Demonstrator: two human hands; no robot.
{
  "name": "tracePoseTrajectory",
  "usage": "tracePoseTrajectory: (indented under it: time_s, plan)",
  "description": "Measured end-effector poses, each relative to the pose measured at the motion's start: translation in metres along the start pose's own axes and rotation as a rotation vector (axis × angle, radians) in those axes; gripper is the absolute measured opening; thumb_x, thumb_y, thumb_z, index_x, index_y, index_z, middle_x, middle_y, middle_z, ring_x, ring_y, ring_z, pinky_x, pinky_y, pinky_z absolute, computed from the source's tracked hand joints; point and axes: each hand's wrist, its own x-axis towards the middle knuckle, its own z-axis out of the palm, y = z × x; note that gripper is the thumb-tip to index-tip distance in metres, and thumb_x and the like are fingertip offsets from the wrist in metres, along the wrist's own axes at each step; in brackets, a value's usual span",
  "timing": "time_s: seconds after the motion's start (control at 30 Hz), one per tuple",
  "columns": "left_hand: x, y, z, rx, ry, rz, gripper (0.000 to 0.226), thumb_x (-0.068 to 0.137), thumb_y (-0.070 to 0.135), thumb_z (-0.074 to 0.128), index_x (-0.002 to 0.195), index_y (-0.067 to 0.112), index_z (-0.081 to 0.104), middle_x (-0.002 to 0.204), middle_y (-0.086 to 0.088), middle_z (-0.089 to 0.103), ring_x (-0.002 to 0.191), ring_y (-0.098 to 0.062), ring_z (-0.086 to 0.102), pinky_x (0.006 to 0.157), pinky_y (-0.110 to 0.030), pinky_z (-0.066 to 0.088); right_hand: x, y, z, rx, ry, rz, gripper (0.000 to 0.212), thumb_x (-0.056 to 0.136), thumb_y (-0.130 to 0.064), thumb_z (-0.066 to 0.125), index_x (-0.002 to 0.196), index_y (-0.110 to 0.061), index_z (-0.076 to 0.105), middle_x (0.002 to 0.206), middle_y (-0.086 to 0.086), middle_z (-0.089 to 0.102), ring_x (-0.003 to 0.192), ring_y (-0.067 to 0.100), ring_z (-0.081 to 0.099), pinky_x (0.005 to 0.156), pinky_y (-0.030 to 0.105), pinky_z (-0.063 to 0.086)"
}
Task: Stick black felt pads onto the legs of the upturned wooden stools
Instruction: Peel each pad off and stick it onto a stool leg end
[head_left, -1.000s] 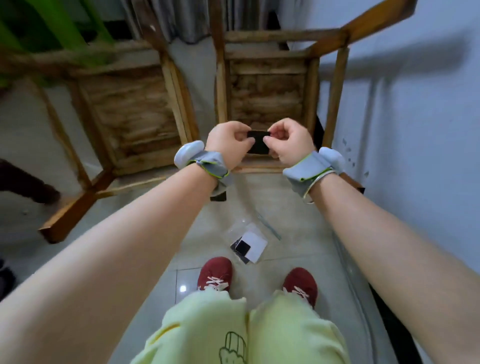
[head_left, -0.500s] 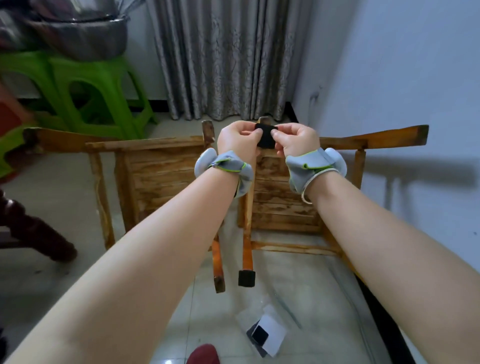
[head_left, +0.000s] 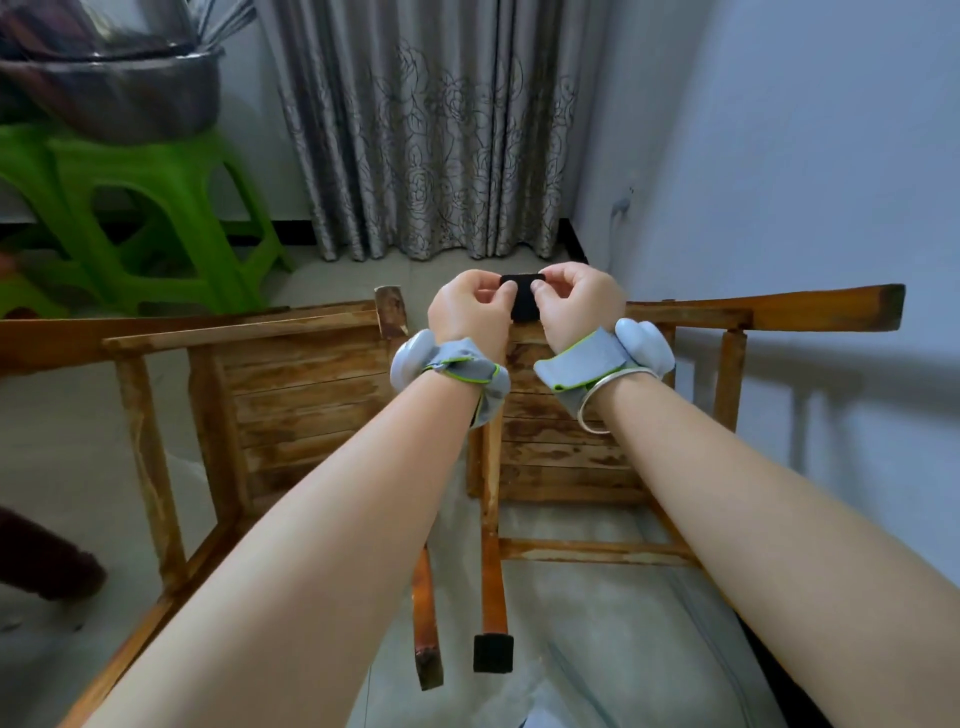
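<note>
Two upturned wooden stools lie on the floor, the left stool (head_left: 291, 395) and the right stool (head_left: 566, 457). A black felt pad (head_left: 523, 304) sits at the tip of the right stool's far leg, pinched from both sides. My left hand (head_left: 470, 312) grips its left edge and my right hand (head_left: 576, 304) grips its right edge. The leg tip under the pad is hidden by my hands. A near leg of the right stool carries a black pad (head_left: 492, 653). The left stool's near leg end (head_left: 429, 667) is bare wood.
A green plastic stool (head_left: 130, 208) with a metal basin (head_left: 114, 88) on top stands at the back left. A grey curtain (head_left: 441, 130) hangs behind, and a pale wall (head_left: 779, 182) runs along the right. A dark object (head_left: 47, 561) lies at the left edge.
The view tilted up from my feet and the pad packet on the floor toward the curtain. My hands carried the pad up and away, from near the stool's seat to its far leg.
</note>
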Motion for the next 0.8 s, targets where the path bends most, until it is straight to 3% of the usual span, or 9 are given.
tracePoseTrajectory:
  time_s: [0.2,0.33,0.53,0.7,0.73,0.8]
  plan:
    - [0.006,-0.006,0.004,-0.02,-0.032,-0.006,0.012,0.083,0.02,0.06,0.087,0.01,0.067,0.075,-0.004,0.062,0.081,-0.032,0.067,0.082,-0.044,0.056,-0.002,0.006,-0.004,0.017,-0.011,-0.03,0.02,0.083,-0.013,0.058,0.1,-0.005,0.067,0.103,0.016,0.07,0.096,0.028,0.062,0.079,0.025,0.044]
    - [0.007,-0.006,0.003,-0.014,-0.048,0.015,0.014,0.084,0.019,0.059,0.088,0.008,0.067,0.076,-0.005,0.062,0.081,-0.033,0.066,0.083,-0.045,0.055,-0.002,0.007,-0.004,0.043,-0.003,-0.024,0.02,0.084,-0.013,0.058,0.1,-0.005,0.067,0.105,0.015,0.07,0.096,0.026,0.062,0.072,0.016,0.038]
    - [0.009,-0.007,0.003,0.0,-0.066,0.026,0.015,0.085,0.018,0.059,0.091,0.007,0.066,0.079,-0.008,0.063,0.078,-0.028,0.063,0.084,-0.044,0.055,-0.002,0.006,-0.004,0.06,-0.012,-0.019,0.021,0.084,-0.013,0.058,0.101,-0.004,0.066,0.103,0.016,0.07,0.096,0.027,0.063,0.076,0.021,0.042]
    - [0.008,-0.003,0.003,0.08,-0.073,0.031,0.015,0.085,0.023,0.057,0.091,0.011,0.065,0.084,-0.009,0.069,0.083,-0.03,0.066,0.077,-0.031,0.05,0.001,0.006,-0.005,0.015,-0.061,-0.011,0.018,0.083,-0.014,0.059,0.097,-0.004,0.066,0.097,0.016,0.071,0.089,0.027,0.062,0.066,0.016,0.036]
    - [0.01,-0.001,0.002,0.098,-0.086,0.013,0.013,0.084,0.023,0.058,0.087,0.013,0.065,0.079,-0.006,0.068,0.083,-0.03,0.066,0.076,-0.029,0.05,0.004,0.006,-0.005,0.007,-0.089,0.006,0.017,0.082,-0.014,0.059,0.095,-0.004,0.067,0.094,0.017,0.071,0.084,0.025,0.061,0.068,0.017,0.038]
    - [0.014,0.003,0.0,0.102,-0.125,-0.036,0.012,0.082,0.022,0.058,0.072,0.018,0.061,0.062,0.002,0.059,0.079,-0.03,0.064,0.079,-0.033,0.054,0.011,0.005,-0.007,0.074,-0.171,0.101,0.011,0.08,-0.013,0.062,0.086,-0.006,0.067,0.085,0.018,0.069,0.08,0.028,0.062,0.08,0.033,0.051]
